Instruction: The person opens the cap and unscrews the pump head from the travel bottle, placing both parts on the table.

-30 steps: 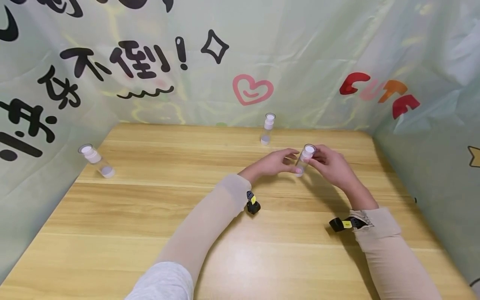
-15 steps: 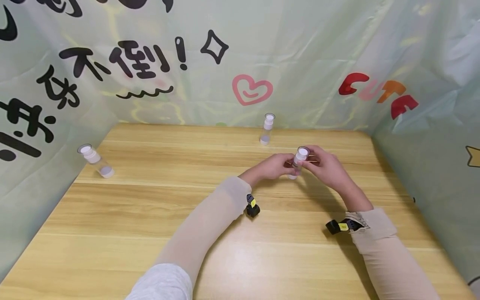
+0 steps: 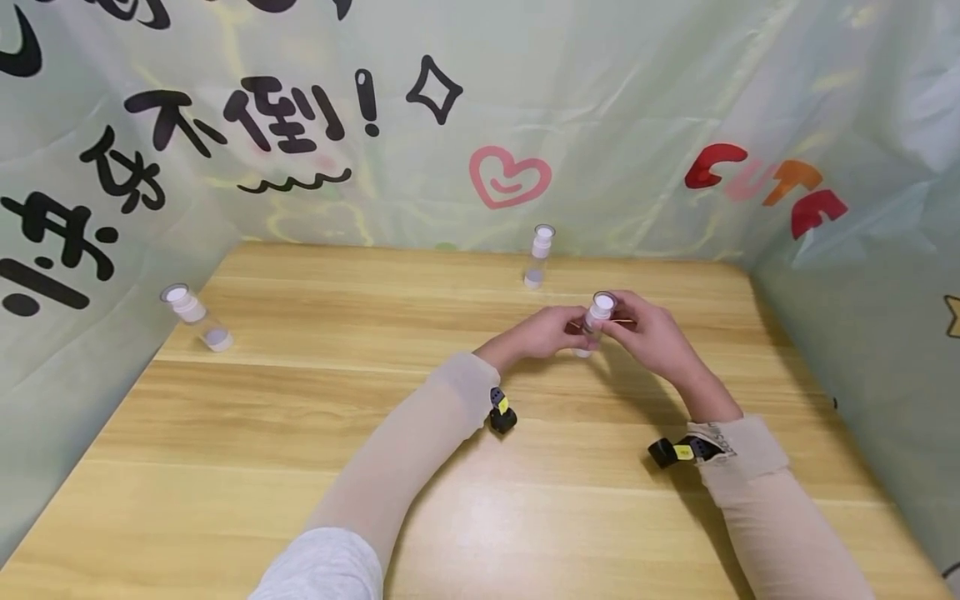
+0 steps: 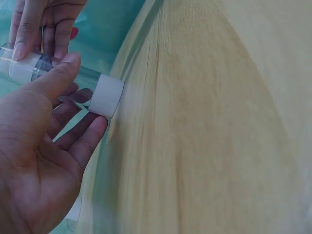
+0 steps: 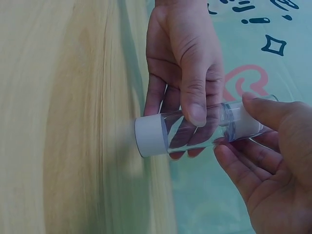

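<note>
A clear cylindrical bottle (image 3: 602, 307) with a white base and a white neck inside a see-through cap is in both my hands, leaning slightly to the right. My left hand (image 3: 551, 333) grips its clear lower body, thumb on one side and fingers on the other. The right hand (image 3: 651, 337) pinches the capped top between thumb and fingertips. In the right wrist view the white base (image 5: 150, 136) sticks out past the left fingers, close over the tabletop. The left wrist view has both hands on the bottle, the right thumb lying over the white neck.
A matching bottle (image 3: 538, 257) stands near the back edge of the wooden table (image 3: 315, 400). Another one (image 3: 197, 317) stands at the left edge. A printed cloth (image 3: 600, 108) hangs behind and at both sides.
The left hand, earlier loosely beside the bottle, has closed its grip on the lower body. Bottle and right hand have shifted slightly left. The other two bottles stay in place.
</note>
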Available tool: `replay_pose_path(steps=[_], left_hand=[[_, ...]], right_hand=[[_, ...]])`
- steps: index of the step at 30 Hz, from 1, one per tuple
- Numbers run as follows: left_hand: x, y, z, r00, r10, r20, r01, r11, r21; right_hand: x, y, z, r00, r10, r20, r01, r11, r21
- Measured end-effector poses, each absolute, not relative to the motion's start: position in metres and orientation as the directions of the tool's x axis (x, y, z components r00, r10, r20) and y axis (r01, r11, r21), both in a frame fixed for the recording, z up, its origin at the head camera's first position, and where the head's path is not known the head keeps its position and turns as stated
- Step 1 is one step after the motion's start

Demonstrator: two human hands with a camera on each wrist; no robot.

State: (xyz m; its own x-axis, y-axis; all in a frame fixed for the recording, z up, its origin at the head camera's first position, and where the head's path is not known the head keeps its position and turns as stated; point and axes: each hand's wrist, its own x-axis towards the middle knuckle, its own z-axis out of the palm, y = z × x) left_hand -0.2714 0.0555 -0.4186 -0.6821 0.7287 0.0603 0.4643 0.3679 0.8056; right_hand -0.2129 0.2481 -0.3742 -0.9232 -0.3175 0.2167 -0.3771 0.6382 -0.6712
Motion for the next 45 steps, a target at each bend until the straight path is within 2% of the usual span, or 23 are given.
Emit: replay_pose_path(steps=[20, 34, 45], left_hand=[[-0.27, 0.055, -0.421, -0.679, 0.731, 0.067, 0.446, 0.338, 0.829], [-0.272, 0.051, -0.423, -0.681, 0.731, 0.042, 0.46, 0.382, 0.801], [-0.271, 0.041, -0.419, -0.679, 0.731, 0.068, 0.5, 0.393, 0.772]], right_hand=[[-0.213, 0.248, -0.372, -0.932, -0.314, 0.179, -0.349, 0.654, -0.672], [-0.213, 0.245, -0.372, -0.925, -0.338, 0.175, -0.362, 0.641, -0.677], [-0.216, 0.237, -0.371, -0.923, -0.346, 0.169, -0.361, 0.628, -0.689]])
